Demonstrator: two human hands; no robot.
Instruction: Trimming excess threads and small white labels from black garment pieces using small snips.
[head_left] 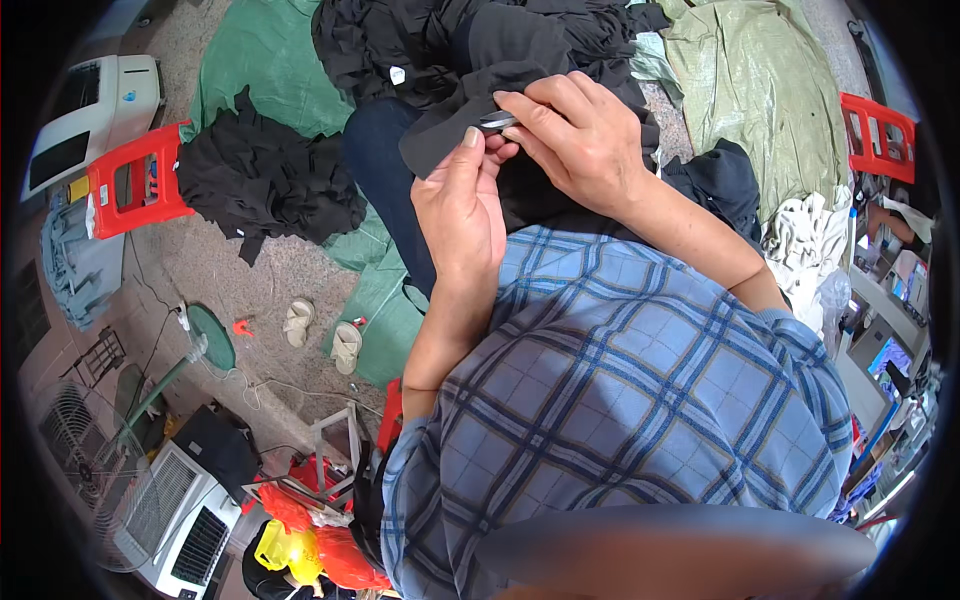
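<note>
Over my lap, my left hand [464, 212] pinches the edge of a black garment [432, 146] between thumb and fingers. My right hand [592, 142] is closed around a small silver metal tool that looks like thread snips [496, 121], close to the left fingertips. The tool's tip meets the cloth at the pinched edge; most of its body is hidden by my fingers. The rest of the garment drapes over my knees, which are in dark blue trousers [383, 150].
A heap of black clothes [395, 45] lies ahead, another pile [265, 175] at left. Green sheets [255, 60] cover parts of the floor. Red plastic stools [135, 180] [878, 135] stand at both sides. Sandals [346, 347], a fan [85, 460] and white air coolers [185, 510] are at left.
</note>
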